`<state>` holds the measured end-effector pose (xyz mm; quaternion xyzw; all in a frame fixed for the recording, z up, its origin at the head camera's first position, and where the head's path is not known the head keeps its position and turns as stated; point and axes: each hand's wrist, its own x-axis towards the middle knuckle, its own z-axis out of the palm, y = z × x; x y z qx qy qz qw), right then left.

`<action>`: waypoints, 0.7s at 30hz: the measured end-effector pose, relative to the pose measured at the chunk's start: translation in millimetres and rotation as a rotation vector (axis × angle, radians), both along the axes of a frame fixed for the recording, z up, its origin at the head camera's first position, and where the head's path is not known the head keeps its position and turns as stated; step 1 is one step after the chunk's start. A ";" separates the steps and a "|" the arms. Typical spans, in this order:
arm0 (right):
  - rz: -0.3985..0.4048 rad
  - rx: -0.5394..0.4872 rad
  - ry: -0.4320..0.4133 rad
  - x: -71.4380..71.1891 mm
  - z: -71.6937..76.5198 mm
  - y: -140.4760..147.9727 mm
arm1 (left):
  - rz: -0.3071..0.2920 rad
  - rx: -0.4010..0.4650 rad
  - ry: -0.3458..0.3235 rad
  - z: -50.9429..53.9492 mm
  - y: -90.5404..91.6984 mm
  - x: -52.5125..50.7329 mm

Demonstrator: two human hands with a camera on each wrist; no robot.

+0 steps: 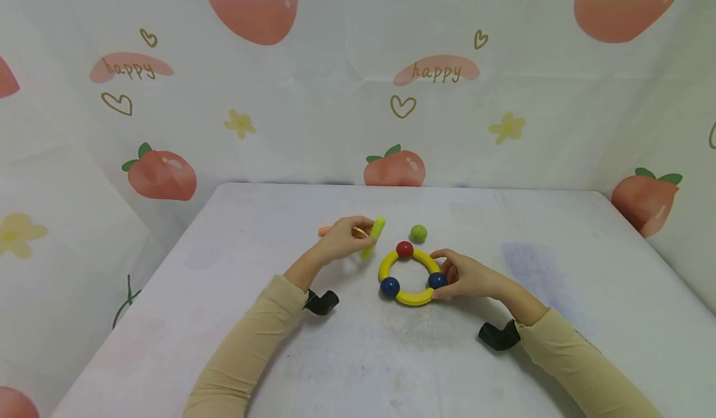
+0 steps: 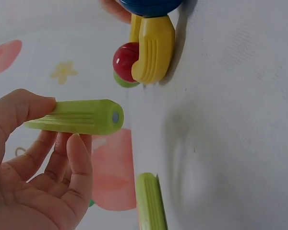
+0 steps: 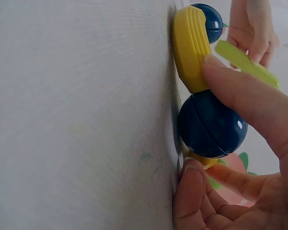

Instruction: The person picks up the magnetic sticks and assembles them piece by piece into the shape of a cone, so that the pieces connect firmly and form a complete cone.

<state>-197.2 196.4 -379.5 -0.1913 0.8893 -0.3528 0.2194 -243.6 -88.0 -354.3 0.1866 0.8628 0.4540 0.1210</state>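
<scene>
L grip (image 1: 348, 239) pinches grn rod (image 1: 377, 228), long axis tilted, top rt

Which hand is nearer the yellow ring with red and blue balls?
Right hand: it holds the ring at its right side. The left hand is apart, to the ring's left, holding a green ridged piece.

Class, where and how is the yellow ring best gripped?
Probably at its right edge, coming from the right: the yellow ring lies flat, and the blue ball there bulges, so the right hand can straddle it, gripping the slimmer yellow arcs.
</scene>
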 end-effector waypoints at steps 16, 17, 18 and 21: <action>0.008 0.003 0.002 0.7 0.9 -0.4 | -0.031 0.141 0.024 0.3 15.3 0.1; 0.008 0.004 0.003 0.7 0.9 -0.5 | -0.026 0.142 0.023 0.3 16.3 0.0; 0.007 0.005 0.004 0.7 0.8 -0.5 | -0.023 0.144 0.021 -0.2 17.1 -0.3; 0.006 0.007 0.004 0.8 0.8 -0.7 | -0.014 0.145 0.014 -1.2 20.2 -1.2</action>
